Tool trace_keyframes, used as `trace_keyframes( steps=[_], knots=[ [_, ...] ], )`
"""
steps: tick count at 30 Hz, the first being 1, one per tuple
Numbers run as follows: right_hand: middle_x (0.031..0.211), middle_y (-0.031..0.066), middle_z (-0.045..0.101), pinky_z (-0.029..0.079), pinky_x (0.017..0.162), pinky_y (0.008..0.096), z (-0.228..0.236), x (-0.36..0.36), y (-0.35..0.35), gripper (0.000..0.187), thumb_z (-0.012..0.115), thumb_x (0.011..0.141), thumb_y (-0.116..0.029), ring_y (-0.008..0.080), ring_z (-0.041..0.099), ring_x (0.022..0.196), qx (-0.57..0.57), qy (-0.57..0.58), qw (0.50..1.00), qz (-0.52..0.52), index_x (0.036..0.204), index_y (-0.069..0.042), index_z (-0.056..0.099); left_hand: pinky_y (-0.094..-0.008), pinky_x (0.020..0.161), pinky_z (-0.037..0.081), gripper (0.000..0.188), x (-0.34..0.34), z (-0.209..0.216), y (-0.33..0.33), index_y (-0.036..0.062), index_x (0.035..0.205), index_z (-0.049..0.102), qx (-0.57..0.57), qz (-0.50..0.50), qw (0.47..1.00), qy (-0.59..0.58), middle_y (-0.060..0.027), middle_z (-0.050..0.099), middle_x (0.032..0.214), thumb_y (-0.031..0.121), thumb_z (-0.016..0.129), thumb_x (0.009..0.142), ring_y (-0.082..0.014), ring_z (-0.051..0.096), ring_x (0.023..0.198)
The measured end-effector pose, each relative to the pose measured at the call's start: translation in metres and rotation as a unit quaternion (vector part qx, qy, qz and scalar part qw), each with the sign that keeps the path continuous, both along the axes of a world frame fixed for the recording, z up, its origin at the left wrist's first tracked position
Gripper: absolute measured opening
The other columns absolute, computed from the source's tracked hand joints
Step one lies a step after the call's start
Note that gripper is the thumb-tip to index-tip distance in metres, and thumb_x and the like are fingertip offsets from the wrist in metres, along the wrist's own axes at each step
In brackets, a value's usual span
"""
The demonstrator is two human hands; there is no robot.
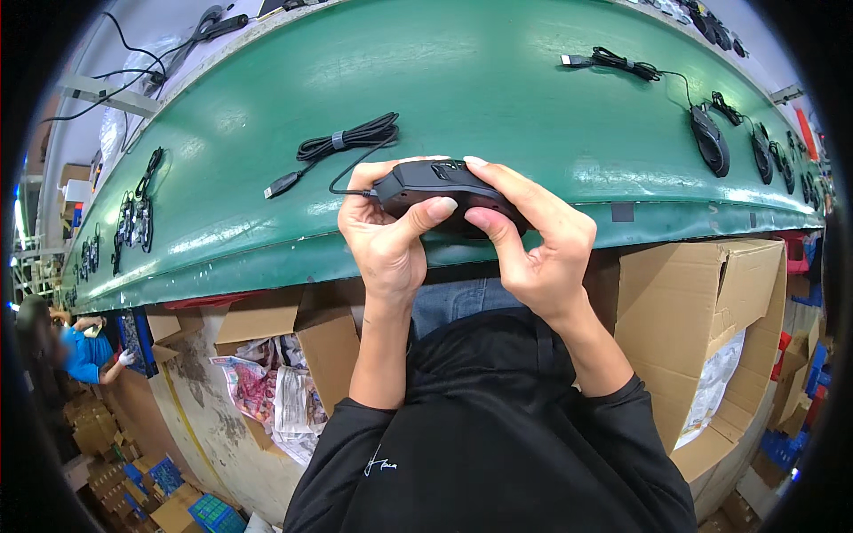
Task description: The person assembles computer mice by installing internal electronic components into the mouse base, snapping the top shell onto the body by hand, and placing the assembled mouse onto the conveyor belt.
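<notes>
A black computer mouse (pixel 440 185) is held tilted on its side above the near edge of the green work surface. My left hand (pixel 391 240) is closed around its cord end, thumb pressed on the near side. Round the other end my right hand (pixel 542 235) is closed, with a fingertip on the upper edge and the thumb on the near side. From the mouse a thin cord runs left to a coiled cable (pixel 346 138), bound with a grey tie. Its black USB plug (pixel 283 185) lies on the surface.
More corded mice (pixel 709 140) lie on the green belt-like surface (pixel 498 98) to the right. Black corded parts (pixel 133 218) lie far left. Open cardboard boxes (pixel 666 302) stand at both sides below the edge, the left one holding printed paper (pixel 275 391). A person in blue (pixel 84 355) is at far left.
</notes>
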State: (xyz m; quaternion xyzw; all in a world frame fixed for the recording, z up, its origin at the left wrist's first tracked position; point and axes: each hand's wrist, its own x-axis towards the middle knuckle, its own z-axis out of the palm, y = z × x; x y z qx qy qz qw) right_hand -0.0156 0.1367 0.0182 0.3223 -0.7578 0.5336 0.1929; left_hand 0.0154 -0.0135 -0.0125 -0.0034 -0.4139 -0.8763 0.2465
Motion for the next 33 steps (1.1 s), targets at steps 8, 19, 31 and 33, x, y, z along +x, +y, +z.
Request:
trace_keyframes(
  steps=[8,19,31,33],
  knots=[
    [0.101,0.0193,0.071,0.057,0.079,0.0331,0.002,0.014,-0.009,0.059,0.08,0.075,0.0,0.0271,0.073,0.091,0.012,-0.115,0.993,-0.007,0.129,0.002,0.057,-0.0313,0.08,0.058,0.04,-0.002,0.002,-0.003,0.0018,0.104,0.059,0.057,-0.014,0.998,-0.007,-0.0172,0.07,0.104,-0.005,0.082,0.072,-0.0207,0.069,0.09],
    [0.119,0.02,0.067,0.055,0.093,0.0424,0.005,-0.012,0.022,0.048,0.065,0.065,0.01,0.0399,0.062,0.116,0.105,0.151,0.978,0.102,0.111,-0.005,0.071,-0.0423,0.106,0.045,0.061,0.006,0.019,-0.005,-0.0068,0.137,0.039,0.024,-0.096,0.982,-0.158,-0.0281,0.052,0.135,0.022,0.067,0.092,-0.0327,0.058,0.12],
    [0.108,0.0133,0.073,0.055,0.087,0.0335,0.011,0.007,0.032,0.05,0.089,0.062,-0.008,0.0261,0.071,0.099,-0.008,-0.129,0.989,0.073,0.109,-0.002,0.071,-0.0466,0.096,0.053,0.048,0.006,-0.007,-0.009,-0.0049,0.111,0.062,0.047,-0.178,0.98,0.074,-0.0262,0.067,0.109,0.001,0.082,0.067,-0.0357,0.066,0.106],
    [0.107,0.0135,0.073,0.056,0.087,0.0335,0.01,0.002,0.034,0.05,0.089,0.062,-0.008,0.0265,0.071,0.098,0.013,-0.102,0.992,0.068,0.108,-0.002,0.071,-0.0471,0.095,0.054,0.04,0.006,-0.007,-0.007,-0.005,0.104,0.066,0.056,-0.159,0.984,0.051,-0.0239,0.069,0.104,-0.001,0.082,0.067,-0.0347,0.068,0.102]
  ],
)
